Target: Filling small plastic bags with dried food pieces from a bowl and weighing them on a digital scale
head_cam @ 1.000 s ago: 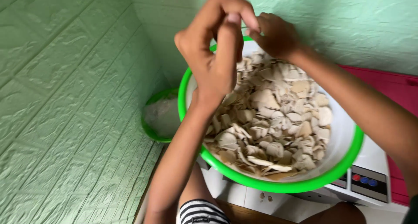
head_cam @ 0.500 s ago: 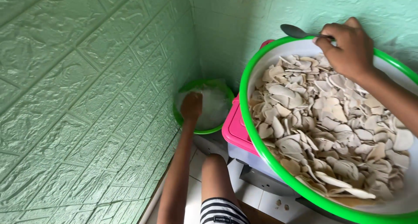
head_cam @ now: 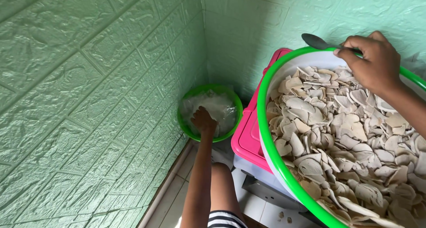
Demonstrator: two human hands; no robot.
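Seen from above, a person works in the corner of a room lined with green brick-patterned wall panels. The right hand rests over the far rim of a large green-rimmed white basin, its fingers closed around the handle of a metal spoon whose bowl juts out past the rim toward the wall. The basin is heaped with pale, thin, curled chips, beige and off-white, piled nearly to the edge. It sits on top of a pink-lidded plastic box, which stands on a tiled floor. The left hand reaches well away and down into a smaller green bowl set on the floor in the corner, just beside the pink box; the bowl is lined with a clear plastic bag. The fingers point into the bag and are curled, but whether they hold anything cannot be told. The edge of a striped garment shows at the bottom of the frame.
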